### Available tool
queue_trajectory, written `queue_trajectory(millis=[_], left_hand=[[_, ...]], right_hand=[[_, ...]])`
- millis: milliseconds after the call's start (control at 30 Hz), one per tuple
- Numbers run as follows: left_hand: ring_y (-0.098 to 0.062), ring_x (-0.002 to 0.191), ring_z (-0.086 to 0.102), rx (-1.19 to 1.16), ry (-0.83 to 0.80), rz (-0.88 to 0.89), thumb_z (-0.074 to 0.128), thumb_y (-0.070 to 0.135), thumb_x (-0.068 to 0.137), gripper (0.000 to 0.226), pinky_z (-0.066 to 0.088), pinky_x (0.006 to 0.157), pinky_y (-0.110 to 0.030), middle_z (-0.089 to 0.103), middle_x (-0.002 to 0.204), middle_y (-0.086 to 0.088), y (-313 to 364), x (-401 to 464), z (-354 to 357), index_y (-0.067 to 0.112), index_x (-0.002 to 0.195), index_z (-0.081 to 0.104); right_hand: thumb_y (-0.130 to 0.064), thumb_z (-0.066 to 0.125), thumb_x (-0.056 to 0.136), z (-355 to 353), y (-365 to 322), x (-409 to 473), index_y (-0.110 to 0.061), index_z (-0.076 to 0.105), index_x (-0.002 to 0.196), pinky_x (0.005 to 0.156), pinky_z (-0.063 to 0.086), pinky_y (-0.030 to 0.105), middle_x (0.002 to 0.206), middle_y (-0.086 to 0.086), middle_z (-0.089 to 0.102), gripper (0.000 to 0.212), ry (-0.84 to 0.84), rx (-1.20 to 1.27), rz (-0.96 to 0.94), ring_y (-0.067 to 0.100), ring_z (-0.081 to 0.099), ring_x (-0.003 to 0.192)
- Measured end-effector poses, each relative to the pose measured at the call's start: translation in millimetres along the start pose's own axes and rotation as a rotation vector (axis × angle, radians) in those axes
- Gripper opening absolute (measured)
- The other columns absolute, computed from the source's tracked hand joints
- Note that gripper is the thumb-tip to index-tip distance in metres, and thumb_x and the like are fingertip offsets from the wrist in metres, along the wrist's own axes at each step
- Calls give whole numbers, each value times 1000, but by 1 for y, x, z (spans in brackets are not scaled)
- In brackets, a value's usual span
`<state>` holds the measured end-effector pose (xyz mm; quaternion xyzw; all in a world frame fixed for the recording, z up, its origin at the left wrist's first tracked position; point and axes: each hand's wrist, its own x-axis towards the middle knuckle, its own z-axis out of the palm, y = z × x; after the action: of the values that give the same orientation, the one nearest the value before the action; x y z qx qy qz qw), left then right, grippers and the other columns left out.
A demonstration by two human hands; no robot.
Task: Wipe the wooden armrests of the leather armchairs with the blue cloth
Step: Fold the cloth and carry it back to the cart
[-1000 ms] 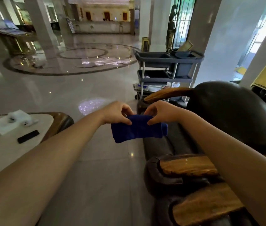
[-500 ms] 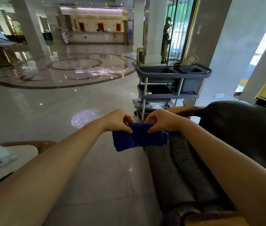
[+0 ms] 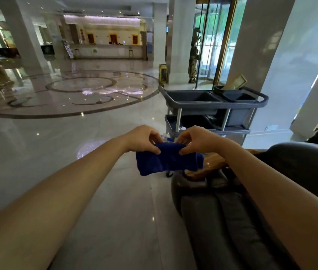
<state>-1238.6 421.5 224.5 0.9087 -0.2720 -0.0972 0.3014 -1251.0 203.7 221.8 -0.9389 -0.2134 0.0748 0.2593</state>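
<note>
A folded blue cloth (image 3: 167,160) hangs in the air in front of me, pinched along its top edge by my left hand (image 3: 144,138) and my right hand (image 3: 196,140). Just beyond and below the cloth a wooden armrest (image 3: 209,165) of a dark leather armchair (image 3: 298,172) shows, partly hidden by the cloth and my right forearm. The chair's grey-black seat cushion (image 3: 222,221) runs down the lower right. The cloth is held above the armrest and does not touch it.
A grey service cart (image 3: 208,108) with bins stands right behind the armchair. Polished marble floor (image 3: 66,143) spreads to the left and ahead. White pillars, a revolving glass door and a reception desk lie farther back.
The view has lifted and shifted forward: the small table at the left and the two near wooden armrests have dropped out of sight. My hands still hold the cloth, now nearer the far armrest.
</note>
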Motion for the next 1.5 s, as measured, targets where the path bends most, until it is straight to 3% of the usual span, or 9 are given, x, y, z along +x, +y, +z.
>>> queue_trajectory(millis=[233,667,800,933,1200,1400,1500], left_hand=[[-6,78,62,-2,41,11,73,11,73,21,50,71,-23,64,83,11,-54,144,-73,24,87,63],[-6,80,62,6,11,131,72,17,74,24,47,61,-16,65,86,10,-205,389,-169,25,93,62],[-5,79,62,38,-75,182,71,17,75,22,46,60,-15,64,85,12,-242,473,-213,27,91,61],[-4,78,60,70,-122,258,70,16,76,20,44,61,-13,61,83,16,-261,552,-250,27,90,62],[-6,81,61,87,-217,368,70,15,77,21,46,64,-15,64,89,8,-293,700,-266,21,96,65],[-4,80,61,106,-253,401,71,18,76,19,44,63,-15,63,84,15,-298,829,-268,30,89,63],[-7,81,63,128,-290,430,70,19,76,20,46,64,-16,64,85,15,-296,888,-268,35,85,61]], right_hand=[[-20,74,73,-64,58,152,-23,67,93,66,45,13,81,-15,65,22,57,-9,5,0,62,78],[-22,76,69,-124,145,404,-35,65,80,65,44,15,73,-19,66,20,116,-47,94,-11,61,66],[-21,75,71,-145,165,477,-37,65,78,63,42,11,72,-19,66,20,154,-24,166,-8,62,67],[-19,74,73,-175,190,538,-24,68,91,69,43,18,78,-14,65,20,220,-27,244,0,61,74],[-19,74,73,-219,268,626,-19,70,94,65,42,15,76,-12,65,21,247,-73,344,0,60,70],[-21,73,73,-265,350,686,-33,65,84,65,45,13,77,-17,65,18,288,-59,386,-4,61,72],[-22,72,73,-288,389,712,-29,68,89,69,47,15,80,-16,66,18,301,-49,417,-2,62,76]])
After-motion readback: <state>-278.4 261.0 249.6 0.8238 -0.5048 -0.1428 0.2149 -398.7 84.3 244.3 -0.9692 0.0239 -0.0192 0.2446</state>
